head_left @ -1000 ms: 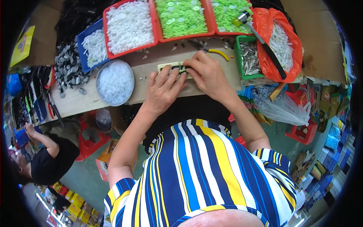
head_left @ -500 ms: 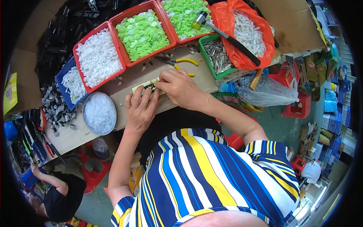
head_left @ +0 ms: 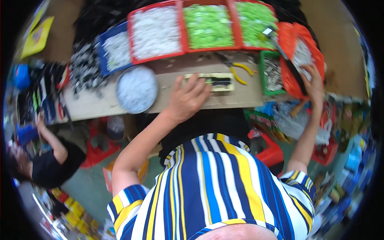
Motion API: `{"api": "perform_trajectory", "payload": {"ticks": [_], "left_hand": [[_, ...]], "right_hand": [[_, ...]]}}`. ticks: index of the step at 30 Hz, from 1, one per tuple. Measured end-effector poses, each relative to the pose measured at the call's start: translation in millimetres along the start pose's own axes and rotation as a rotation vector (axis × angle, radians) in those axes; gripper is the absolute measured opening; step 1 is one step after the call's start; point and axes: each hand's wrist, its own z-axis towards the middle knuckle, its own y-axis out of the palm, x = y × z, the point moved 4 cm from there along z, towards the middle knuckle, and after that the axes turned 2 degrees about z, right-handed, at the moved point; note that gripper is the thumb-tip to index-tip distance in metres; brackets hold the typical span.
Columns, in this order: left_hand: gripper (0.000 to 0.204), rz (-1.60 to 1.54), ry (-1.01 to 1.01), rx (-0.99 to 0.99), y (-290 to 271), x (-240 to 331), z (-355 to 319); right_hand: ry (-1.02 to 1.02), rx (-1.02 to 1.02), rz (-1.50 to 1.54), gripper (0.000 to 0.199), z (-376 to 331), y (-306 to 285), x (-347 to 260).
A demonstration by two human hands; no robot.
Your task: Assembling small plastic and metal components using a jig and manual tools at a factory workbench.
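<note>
A cream rectangular block (head_left: 229, 87) lies on the bench with a long black part (head_left: 220, 81) set along it. My left hand (head_left: 188, 100) grips the block's left end, fingers laid over the top. Off to the right, my right hand (head_left: 315, 85) is at an orange-red plastic bag (head_left: 285, 34), its fingertips by the small white pieces (head_left: 301, 53) inside. Motion blurs those fingers, and whether they hold a piece cannot be made out. Across the bag, close beside that hand, lies a hammer (head_left: 294, 72) with a black handle.
Yellow-handled pliers (head_left: 239, 72) lie behind the block. Red trays (head_left: 184, 28) of white and green parts line the back, beside a blue tray (head_left: 103, 56) and a green tray (head_left: 262, 76) of metal pins. A round bowl (head_left: 119, 94) stands left. Another person (head_left: 56, 164) sits far left.
My right hand has left the block and moved right to the bag. My left hand stays at the block, whose black part now shows more. The whole view has turned and shifted.
</note>
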Motion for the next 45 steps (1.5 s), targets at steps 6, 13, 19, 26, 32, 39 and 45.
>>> {"api": "perform_trajectory", "payload": {"ticks": [6,13,19,26,32,39,45], "left_hand": [[0.032,-0.030,-0.053,0.018,-2,5,-2],[0.026,-0.214,-0.112,0.129,-25,-13,1],[0.024,-0.058,-0.398,0.280,-72,-99,-9],[0.018,0.268,-0.581,0.187,-93,-198,-47],[0.013,0.291,-0.618,0.041,-70,-234,-55],[0.012,0.125,-0.654,0.228,-86,-238,-58],[0.011,-0.392,-0.991,0.411,-83,-238,-55]], "right_hand": [[0.081,-0.228,0.142,0.024,11,13,35],[0.214,-0.218,0.157,0.019,22,5,36],[0.254,0.049,0.271,0.022,9,-16,57],[0.145,0.168,0.501,0.016,14,-21,-41],[0.009,0.035,0.601,0.012,17,-1,-127],[-0.108,-0.036,0.654,0.014,33,26,-189],[-0.128,-0.039,0.668,0.014,36,31,-205]]}}
